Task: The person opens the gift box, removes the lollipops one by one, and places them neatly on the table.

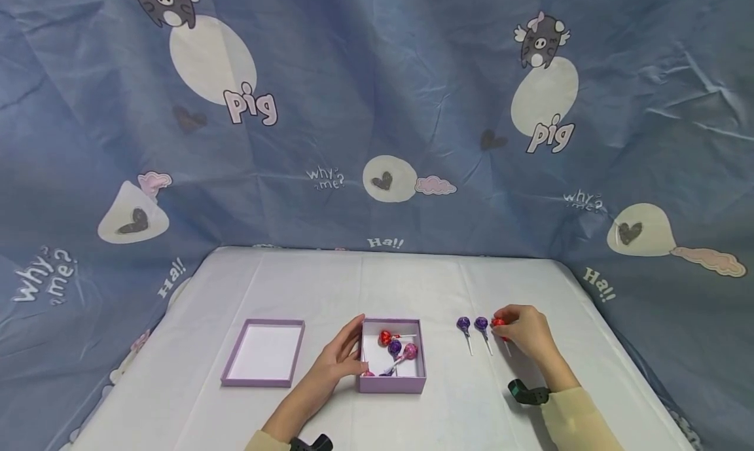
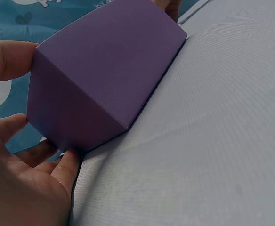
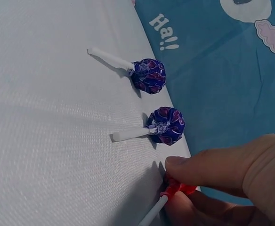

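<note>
A purple open box [image 1: 391, 385] stands on the table with several lollipops inside, among them a red lollipop [image 1: 385, 337], a purple lollipop [image 1: 394, 347] and a pink lollipop [image 1: 410, 351]. My left hand [image 1: 330, 366] grips its left side, thumb at the front corner and fingers toward the back; the left wrist view shows the purple outer walls [image 2: 104, 61] between them. To the right, my right hand [image 1: 530, 333] pinches the head of another red lollipop [image 3: 173, 188] between thumb and fingers. Two purple-wrapped lollipops [image 3: 149, 76] [image 1: 481, 323] lie beside it, sticks toward me.
A shallow purple lid [image 1: 262, 380] with a white inside lies left of the box. White cloth [image 1: 412, 287] covers the table, and a blue printed curtain [image 1: 330, 110] hangs behind it. Dark bands [image 1: 528, 393] circle both wrists.
</note>
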Demonstrator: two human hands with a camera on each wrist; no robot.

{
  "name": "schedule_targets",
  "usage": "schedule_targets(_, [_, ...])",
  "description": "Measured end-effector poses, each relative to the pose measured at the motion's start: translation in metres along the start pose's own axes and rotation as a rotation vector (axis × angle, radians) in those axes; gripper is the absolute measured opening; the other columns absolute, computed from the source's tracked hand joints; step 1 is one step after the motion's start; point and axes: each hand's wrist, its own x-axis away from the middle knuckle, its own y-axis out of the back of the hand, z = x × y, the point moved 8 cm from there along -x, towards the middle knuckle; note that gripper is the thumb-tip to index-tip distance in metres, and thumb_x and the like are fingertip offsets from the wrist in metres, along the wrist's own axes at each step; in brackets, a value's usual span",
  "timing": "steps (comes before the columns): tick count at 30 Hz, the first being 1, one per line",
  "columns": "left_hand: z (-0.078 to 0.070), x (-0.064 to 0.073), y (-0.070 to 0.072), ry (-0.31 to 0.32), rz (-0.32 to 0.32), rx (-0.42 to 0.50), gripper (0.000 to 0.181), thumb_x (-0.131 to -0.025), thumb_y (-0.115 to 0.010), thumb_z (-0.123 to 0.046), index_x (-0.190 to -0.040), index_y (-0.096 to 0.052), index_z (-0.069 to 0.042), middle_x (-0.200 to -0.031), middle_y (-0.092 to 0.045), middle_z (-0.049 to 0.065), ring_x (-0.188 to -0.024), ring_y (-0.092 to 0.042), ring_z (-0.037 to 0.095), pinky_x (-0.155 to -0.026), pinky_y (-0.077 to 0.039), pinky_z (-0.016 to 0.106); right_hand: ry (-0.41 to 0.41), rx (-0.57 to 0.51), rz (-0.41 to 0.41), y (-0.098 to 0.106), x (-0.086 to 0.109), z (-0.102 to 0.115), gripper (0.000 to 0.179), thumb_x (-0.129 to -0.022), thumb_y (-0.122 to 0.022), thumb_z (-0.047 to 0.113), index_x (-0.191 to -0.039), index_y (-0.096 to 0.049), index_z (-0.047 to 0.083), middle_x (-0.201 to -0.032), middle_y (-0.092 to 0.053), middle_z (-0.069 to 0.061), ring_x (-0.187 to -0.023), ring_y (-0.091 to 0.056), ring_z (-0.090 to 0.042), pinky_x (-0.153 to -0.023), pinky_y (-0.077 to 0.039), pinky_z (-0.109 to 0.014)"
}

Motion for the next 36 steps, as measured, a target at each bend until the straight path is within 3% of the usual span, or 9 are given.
schedule_targets(9, [0.0006,-0.0012,0.0003,0.002,0.002,-0.005,0.087,-0.088,-0.069,-0.005,-0.161,-0.024,-0.023,-0.167,-0.015,0.01,-0.153,-0.014,0.028,-0.12,-0.023,0.035,0.027,-0.015,-0.014,-0.0021,-0.0028,-0.0013,0.024,-0.078,-0.084,0.004,-0.1,-0.075,0.004,-0.089,-0.071,-0.006,-0.072,-0.066,-0.015,-0.055,-0.056,-0.027])
schedule_targets(25, [-0.0001,-0.0002,-0.0007,-0.015,0.003,0.0,0.087,-0.088,-0.068,-0.003,-0.161,-0.023,-0.02,-0.166,-0.014,0.014,-0.152,-0.013,0.032,-0.119,-0.023,0.035,0.025,-0.009,-0.008,-0.0031,-0.0052,-0.0037,0.027,-0.076,-0.084,0.003,-0.1,-0.074,0.005,-0.091,-0.071,-0.005,-0.076,-0.065,-0.018,-0.057,-0.055,-0.028])
schedule_targets(31, [0.0012,-0.0007,-0.0006,-0.014,0.008,-0.006,0.087,-0.088,-0.068,-0.003,-0.161,-0.023,-0.02,-0.166,-0.015,0.014,-0.152,-0.014,0.032,-0.119,-0.025,0.034,0.055,0.039,0.003,0.002,-0.0048,-0.0006,0.034,-0.075,-0.086,0.007,-0.106,-0.073,0.004,-0.091,-0.072,-0.007,-0.079,-0.067,-0.02,-0.063,-0.053,-0.029])
schedule_targets(36, [0.0004,-0.0007,0.0001,-0.013,0.002,0.001,0.087,-0.088,-0.068,-0.003,-0.161,-0.024,-0.02,-0.166,-0.016,0.012,-0.152,-0.015,0.031,-0.119,-0.025,0.034,0.019,0.048,0.014,0.0062,-0.0043,-0.0019,0.038,-0.076,-0.086,0.011,-0.111,-0.072,0.004,-0.095,-0.072,-0.008,-0.08,-0.064,-0.021,-0.062,-0.052,-0.031])
